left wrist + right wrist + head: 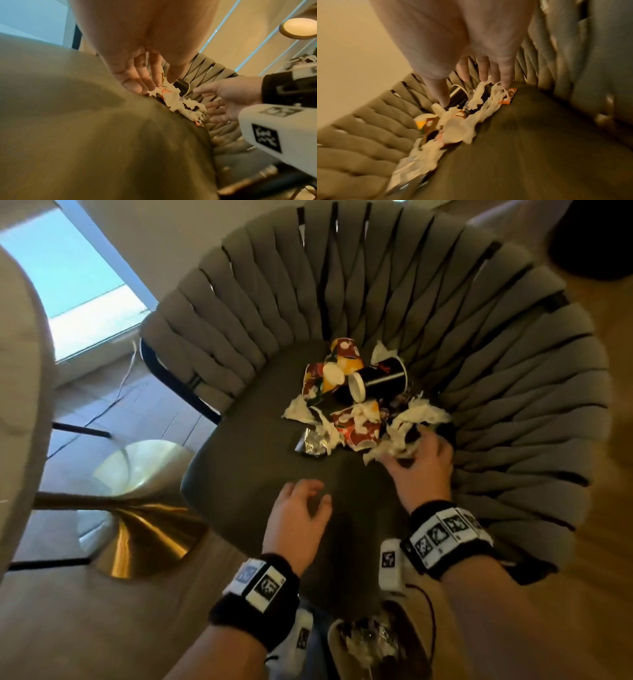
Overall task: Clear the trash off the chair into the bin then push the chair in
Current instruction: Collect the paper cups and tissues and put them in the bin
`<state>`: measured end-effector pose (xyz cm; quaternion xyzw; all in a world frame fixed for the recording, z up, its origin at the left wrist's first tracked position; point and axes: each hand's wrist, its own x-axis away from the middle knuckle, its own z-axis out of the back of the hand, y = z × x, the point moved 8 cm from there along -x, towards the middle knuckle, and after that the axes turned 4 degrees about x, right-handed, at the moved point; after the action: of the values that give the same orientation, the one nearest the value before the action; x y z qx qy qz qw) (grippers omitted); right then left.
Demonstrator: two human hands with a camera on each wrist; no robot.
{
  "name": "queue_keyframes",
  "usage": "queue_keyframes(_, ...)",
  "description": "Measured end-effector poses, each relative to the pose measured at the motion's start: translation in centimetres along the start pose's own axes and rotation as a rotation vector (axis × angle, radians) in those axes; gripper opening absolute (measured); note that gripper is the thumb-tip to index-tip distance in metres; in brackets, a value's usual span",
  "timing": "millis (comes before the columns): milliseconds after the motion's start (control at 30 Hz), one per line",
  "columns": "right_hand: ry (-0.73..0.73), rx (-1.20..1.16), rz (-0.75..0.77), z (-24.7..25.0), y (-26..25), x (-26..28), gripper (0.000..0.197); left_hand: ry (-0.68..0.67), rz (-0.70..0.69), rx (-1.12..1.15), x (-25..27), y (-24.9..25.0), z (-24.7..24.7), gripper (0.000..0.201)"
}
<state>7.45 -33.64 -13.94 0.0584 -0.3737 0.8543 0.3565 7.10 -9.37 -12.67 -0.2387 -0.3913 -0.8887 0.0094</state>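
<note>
Some crumpled scraps already lie in the bin, close to the chair's front edge. Trash is heaped at the back of the seat: squashed colourful cups, a black cup, white tissues. Her right hand curls round tissues. Her left hand hovers loose, fingers apart, holding nothing. A gold table base stands beside the chair.

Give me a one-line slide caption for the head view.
Right hand reaches into crumpled tissues and paper cups piled on a grey woven-back chair; left hand hovers open.
</note>
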Motion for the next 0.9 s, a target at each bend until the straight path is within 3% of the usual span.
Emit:
queue_keyframes(133,0.018,0.178,-0.039,-0.5,0.1,-6.2,0.129,-0.013,-0.08,-0.247,-8.8,2.2,1.8,0.088)
queue_keyframes(233,-0.084,0.248,0.0,-2.0,0.9,-8.5,0.129,-0.09,-0.104,-0.412,-14.1,2.7,1.2,0.129)
queue_keyframes(300,-0.112,0.289,0.023,-3.1,1.7,-8.7,0.115,-0.147,-0.115,-0.484,-16.4,2.1,0.2,0.137)
queue_keyframes(367,-0.066,0.33,0.027,-3.7,2.2,-8.0,0.104,-0.162,-0.105,-0.539,-17.6,1.1,-0.5,0.129)
queue_keyframes(467,0.015,0.374,0.012,-4.4,2.3,-6.4,0.105,-0.051,-0.144,-0.621,-17.7,0.3,-0.6,0.098)
queue_keyframes(567,0.016,0.333,0.016,-5.4,1.9,-5.0,0.097,0.01,-0.198,-0.536,-17.1,0.3,-0.6,0.072)
queue_keyframes(700,-0.015,0.313,0.021,-5.4,1.2,-4.3,0.064,-0.032,-0.105,-0.419,-16.9,-1.2,0.3,0.064)
queue_keyframes(833,0.006,0.334,0.057,-4.0,0.8,-3.8,0.047,0.139,0.007,-0.256,-16.1,-2.5,3.6,0.036)
queue_keyframes(900,0.081,0.167,-0.081,-2.5,1.2,-3.5,0.048,0.196,0.032,-0.164,-15.0,-3.5,4.8,0.029)
